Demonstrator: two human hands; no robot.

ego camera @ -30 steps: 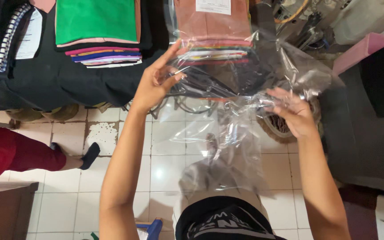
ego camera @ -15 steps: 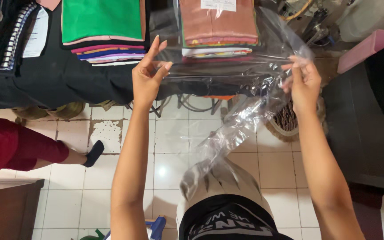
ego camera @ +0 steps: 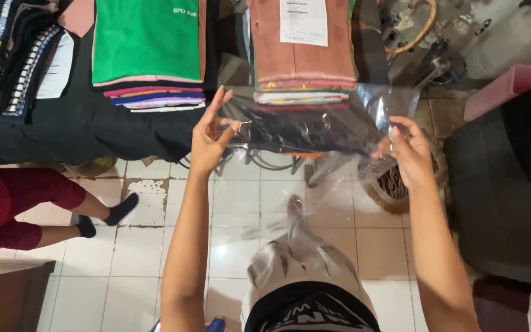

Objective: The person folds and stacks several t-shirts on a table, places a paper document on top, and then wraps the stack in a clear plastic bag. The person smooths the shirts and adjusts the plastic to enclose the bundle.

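Left hand (ego camera: 209,140): we pinch the left edge of the clear thin plastic bag (ego camera: 314,132).
Right hand (ego camera: 411,152): fingers closed on its right edge.
Bag: stretched between both hands, before the far stack of folded shirts (ego camera: 302,55).
Risk: the film may slip or tear if we pull unevenly.

Two hands, left (ego camera: 210,138) and right (ego camera: 412,154), hold one clear plastic bag (ego camera: 314,123). Two stacks of folded clothes, one green-topped (ego camera: 147,43) and one brown-topped (ego camera: 302,55), lie on the table.
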